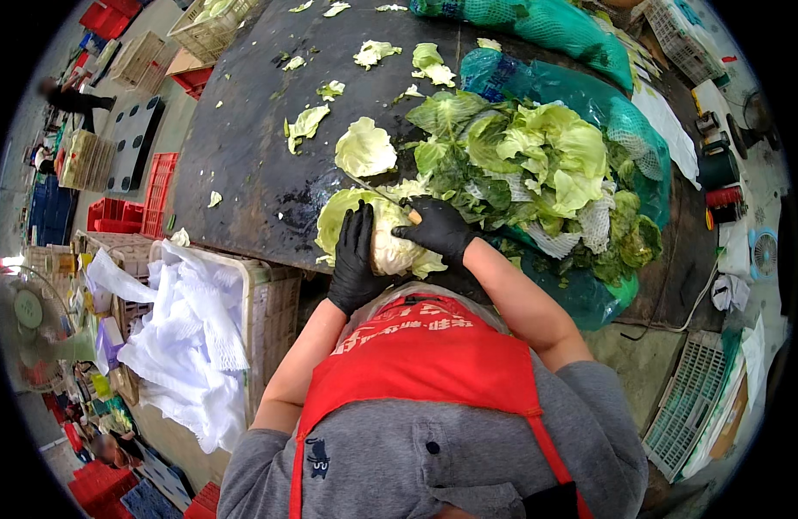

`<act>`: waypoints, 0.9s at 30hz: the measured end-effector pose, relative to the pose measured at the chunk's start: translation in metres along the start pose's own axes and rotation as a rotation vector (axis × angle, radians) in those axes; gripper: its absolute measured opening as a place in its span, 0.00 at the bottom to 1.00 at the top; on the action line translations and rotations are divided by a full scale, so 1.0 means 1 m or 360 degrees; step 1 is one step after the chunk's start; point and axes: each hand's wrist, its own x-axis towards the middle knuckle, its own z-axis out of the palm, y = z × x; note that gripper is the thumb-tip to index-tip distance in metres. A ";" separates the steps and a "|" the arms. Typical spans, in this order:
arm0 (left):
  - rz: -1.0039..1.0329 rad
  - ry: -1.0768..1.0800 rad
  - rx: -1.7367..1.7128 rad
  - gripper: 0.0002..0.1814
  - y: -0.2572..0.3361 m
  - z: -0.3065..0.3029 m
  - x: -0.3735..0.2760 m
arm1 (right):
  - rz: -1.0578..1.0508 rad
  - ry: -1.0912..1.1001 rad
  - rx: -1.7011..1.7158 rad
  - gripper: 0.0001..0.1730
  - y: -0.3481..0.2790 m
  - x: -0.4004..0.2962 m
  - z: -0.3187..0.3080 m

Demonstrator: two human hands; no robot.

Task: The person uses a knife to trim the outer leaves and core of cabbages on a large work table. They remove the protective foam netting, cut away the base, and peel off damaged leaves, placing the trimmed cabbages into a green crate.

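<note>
A pale cabbage head lies at the near edge of the dark table, between my two black-gloved hands. My left hand rests flat with extended fingers against the cabbage's left side and a spread outer leaf. In my right hand is a knife with a light wooden handle, its thin blade pointing up and left over the cabbage; the thumb touches the head. A loose cup-shaped leaf lies just beyond. To the right is a heap of cut leaves mixed with white foam netting.
Green mesh and plastic bags lie at the table's far right. Leaf scraps dot the table. A crate of white netting stands at the near left. Red crates and people are farther left; a fan is at far right.
</note>
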 end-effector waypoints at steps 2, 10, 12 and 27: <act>0.0014 0.0014 -0.0033 0.62 0.000 -0.001 -0.001 | -0.0100 0.0056 0.0051 0.28 0.002 0.000 0.000; 0.0029 0.0029 -0.0053 0.61 -0.005 0.001 0.003 | -0.0096 0.0178 -0.0167 0.18 -0.001 0.004 0.006; 0.0024 0.0029 -0.0053 0.61 -0.006 0.001 0.003 | -0.0089 0.0212 -0.0081 0.16 0.004 0.004 0.002; -0.0227 -0.0049 -0.0190 0.64 -0.005 -0.013 -0.003 | 0.0029 0.0367 -0.0148 0.14 0.020 -0.001 -0.001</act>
